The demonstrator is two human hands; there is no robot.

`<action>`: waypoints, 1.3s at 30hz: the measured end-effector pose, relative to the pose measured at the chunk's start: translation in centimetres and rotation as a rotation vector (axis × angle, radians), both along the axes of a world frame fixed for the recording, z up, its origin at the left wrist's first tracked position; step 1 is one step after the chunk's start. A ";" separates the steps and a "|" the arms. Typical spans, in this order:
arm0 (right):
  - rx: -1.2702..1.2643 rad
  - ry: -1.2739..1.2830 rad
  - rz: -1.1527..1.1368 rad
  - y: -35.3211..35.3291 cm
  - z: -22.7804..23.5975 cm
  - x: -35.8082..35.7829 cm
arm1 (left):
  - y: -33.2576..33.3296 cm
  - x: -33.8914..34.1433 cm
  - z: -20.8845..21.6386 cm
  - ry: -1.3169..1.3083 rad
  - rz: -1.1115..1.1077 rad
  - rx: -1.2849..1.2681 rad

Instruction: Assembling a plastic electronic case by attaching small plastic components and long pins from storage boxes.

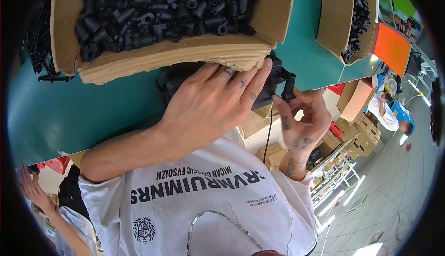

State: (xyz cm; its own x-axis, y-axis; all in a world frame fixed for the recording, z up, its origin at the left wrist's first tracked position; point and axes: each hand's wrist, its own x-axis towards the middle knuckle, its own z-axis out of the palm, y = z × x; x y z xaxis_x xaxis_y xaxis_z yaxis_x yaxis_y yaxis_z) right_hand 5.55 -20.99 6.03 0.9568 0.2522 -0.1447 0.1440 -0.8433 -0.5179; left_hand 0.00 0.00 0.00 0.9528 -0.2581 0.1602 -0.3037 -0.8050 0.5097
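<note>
The scene is brightly and evenly lit; glare is seen on the floor (394,182) at right. Straight edges are bent and corners blackened by fisheye distortion. Focus is kept sharp.

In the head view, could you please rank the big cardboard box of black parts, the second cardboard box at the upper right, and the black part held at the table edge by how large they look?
1. Big cardboard box, largest.
2. Second cardboard box, cut off by the frame, so its full size is unsure.
3. Black part, smallest, held between the left hand and right hand.
</note>
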 end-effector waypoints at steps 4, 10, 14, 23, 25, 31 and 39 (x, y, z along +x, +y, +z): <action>0.113 0.032 -0.004 -0.1 -0.1 0.6 | -0.2 0.5 -0.1 -0.003 -0.003 -0.010; 0.014 -0.071 0.064 0.2 0.0 0.4 | -0.5 0.2 -0.3 0.023 -0.005 -0.044; -0.010 -0.188 0.113 0.9 -0.5 -0.2 | -0.4 -0.1 -0.7 0.016 0.013 -0.085; 0.288 0.001 -0.108 -0.1 -1.6 -0.4 | -0.3 0.0 -0.2 0.056 -0.016 -0.094; 0.238 -0.019 -0.083 -0.5 -1.8 -0.6 | -0.3 0.0 -0.2 0.074 -0.025 -0.099; 0.216 0.135 0.065 -1.7 -0.5 1.2 | 0.0 -0.1 -0.1 0.024 -0.027 -0.117; 0.125 0.036 0.718 -1.7 3.5 4.2 | 0.7 -0.8 2.5 0.004 -0.128 -0.170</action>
State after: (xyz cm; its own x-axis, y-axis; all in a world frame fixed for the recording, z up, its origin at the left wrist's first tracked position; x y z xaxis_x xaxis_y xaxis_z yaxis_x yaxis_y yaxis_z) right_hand 9.73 -22.71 9.57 0.5442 0.8327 -0.1020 0.6205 -0.4814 -0.6191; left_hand -0.75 0.70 2.52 0.9147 -0.3467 0.2078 -0.3956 -0.6621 0.6366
